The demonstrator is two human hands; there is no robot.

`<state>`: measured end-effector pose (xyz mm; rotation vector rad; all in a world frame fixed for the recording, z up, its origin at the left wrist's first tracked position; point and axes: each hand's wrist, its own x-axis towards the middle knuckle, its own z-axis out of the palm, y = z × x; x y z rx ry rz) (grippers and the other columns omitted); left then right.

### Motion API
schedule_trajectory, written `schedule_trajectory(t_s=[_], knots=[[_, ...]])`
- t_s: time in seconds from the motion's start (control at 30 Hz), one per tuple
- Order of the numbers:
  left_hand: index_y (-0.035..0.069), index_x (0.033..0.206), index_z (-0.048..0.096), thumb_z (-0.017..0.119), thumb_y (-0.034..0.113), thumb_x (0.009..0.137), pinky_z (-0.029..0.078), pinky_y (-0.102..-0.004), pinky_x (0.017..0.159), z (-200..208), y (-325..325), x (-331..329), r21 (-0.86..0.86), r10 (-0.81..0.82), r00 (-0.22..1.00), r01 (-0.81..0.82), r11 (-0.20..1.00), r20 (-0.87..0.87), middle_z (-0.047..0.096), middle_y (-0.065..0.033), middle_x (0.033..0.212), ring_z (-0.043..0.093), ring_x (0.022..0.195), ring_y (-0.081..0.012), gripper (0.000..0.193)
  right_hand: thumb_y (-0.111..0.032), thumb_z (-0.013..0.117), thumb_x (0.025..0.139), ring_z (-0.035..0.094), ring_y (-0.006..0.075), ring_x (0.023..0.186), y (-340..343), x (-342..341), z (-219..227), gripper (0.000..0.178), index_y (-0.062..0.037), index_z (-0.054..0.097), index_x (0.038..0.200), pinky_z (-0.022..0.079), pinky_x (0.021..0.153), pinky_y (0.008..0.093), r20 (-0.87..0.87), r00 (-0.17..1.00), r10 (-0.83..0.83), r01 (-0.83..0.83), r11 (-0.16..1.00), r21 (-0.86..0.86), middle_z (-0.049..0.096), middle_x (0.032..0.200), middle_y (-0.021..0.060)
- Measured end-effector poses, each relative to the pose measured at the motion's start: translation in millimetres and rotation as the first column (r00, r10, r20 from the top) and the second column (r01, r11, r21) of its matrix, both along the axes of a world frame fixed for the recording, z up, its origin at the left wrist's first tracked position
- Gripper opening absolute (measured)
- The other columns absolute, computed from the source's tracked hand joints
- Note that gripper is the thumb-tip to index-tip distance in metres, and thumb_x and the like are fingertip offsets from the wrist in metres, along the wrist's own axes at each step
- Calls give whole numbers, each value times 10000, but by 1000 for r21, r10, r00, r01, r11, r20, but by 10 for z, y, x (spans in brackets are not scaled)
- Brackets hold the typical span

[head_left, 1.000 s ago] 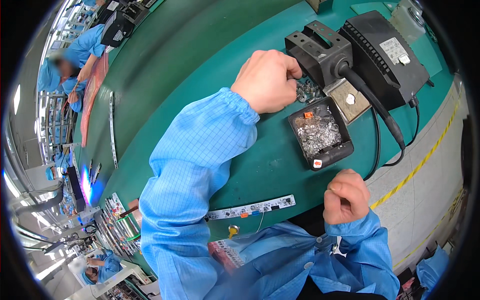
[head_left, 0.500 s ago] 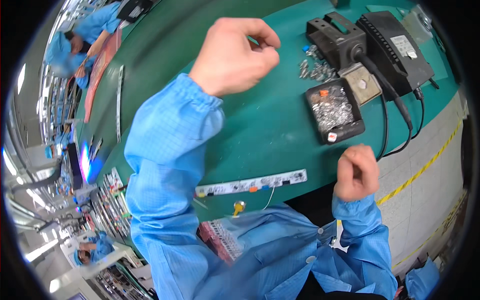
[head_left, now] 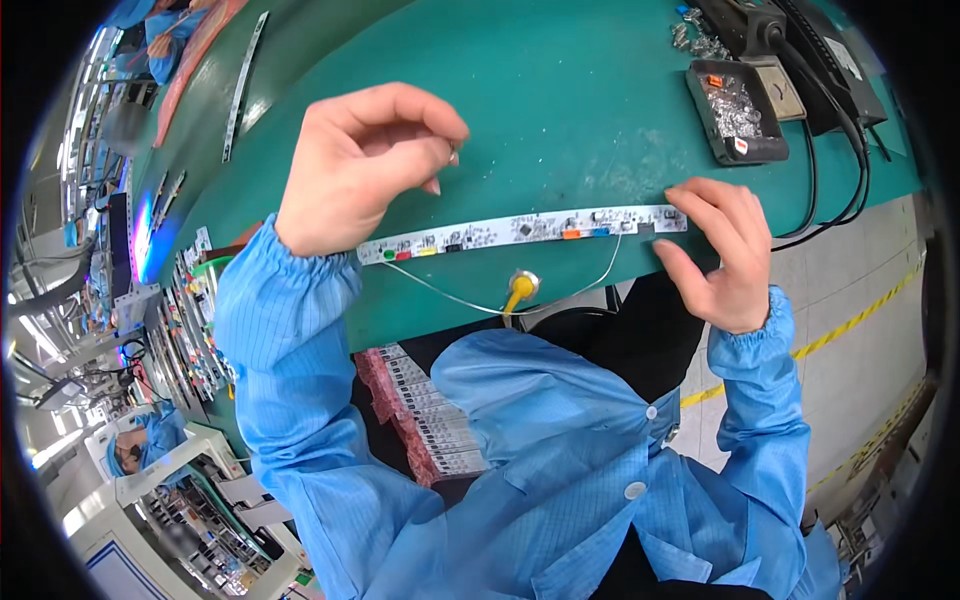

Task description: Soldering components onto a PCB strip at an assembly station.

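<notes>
Head view: my right hand (head_left: 730,255), thumb spread wide, straddles the circuit board (head_left: 490,231). My left hand (head_left: 345,172) curls; whether around anything, I can't tell.

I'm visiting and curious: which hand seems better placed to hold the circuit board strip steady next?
Probably the right hand: its thumb and fingers are spread at the right end of the white circuit board strip. The left hand has its fingertips away from the strip, curled toward the thumb.
</notes>
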<state>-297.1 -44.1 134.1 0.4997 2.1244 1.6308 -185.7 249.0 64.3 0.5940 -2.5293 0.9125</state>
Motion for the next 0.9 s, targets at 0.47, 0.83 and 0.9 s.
schedule_trajectory(t_s=[0.47,0.83,0.9], knots=[[-33,996,619,590,-26,842,499,-216,651,-213,-169,356,218,-65,982,25,976,179,629,-79,933,599,784,-106,157,137,671,610,559,266,783,-256,-134,-158,265,12,611,836,461,684,332,-165,986,-11,-3,996,-90,563,840,120],[-70,973,617,605,-102,803,539,-260,717,-246,-37,291,294,-154,930,52,954,333,635,-117,929,633,826,-161,173,144,679,600,593,294,786,-236,-145,-200,273,19,608,833,486,679,351,-183,983,-26,0,990,-138,597,866,146],[-80,953,626,607,-119,792,546,-262,726,-281,-20,285,328,-165,950,72,942,266,643,-127,921,638,827,-165,167,119,701,585,592,283,760,-245,-159,-190,271,7,619,818,481,641,335,-198,980,-37,8,989,-147,597,842,132]])
